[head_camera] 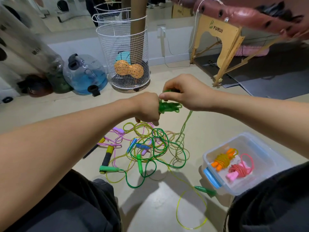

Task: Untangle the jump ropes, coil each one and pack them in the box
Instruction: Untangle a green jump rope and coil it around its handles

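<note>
Green jump rope [168, 107], half coiled, at frame centre: left hand [147, 108] clenches the bundle, right hand [185, 94] pinches a loop just above it. The free strand falls lower right from the grip to the floor tangle [150, 148]. Box [265, 148], lower right, nearer the right hand, holds two coiled ropes
</note>
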